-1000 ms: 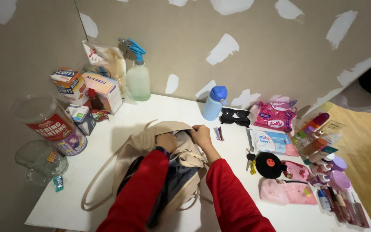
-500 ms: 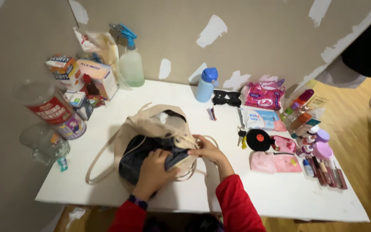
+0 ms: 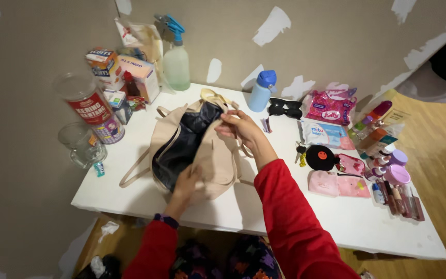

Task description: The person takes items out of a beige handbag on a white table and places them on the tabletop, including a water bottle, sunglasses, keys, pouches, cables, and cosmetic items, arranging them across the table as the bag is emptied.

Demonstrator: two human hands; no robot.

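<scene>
Now left hand (image 3: 186,181) grips near edge of beige tote bag (image 3: 218,160); right hand (image 3: 238,126) pinches far rim, dark lining (image 3: 181,147) exposed, on white table (image 3: 295,212)

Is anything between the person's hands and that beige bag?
Nothing visible. The right hand grips the beige bag at its far edge, and the left hand rests on its near edge beside the dark lining. Other items sit apart on the table.

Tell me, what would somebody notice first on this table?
Probably the big beige bag in the middle of the white table, with both hands on it: the left hand at its near edge, the right hand gripping its top. Next, the pink pouches and cosmetics at the right.
</scene>
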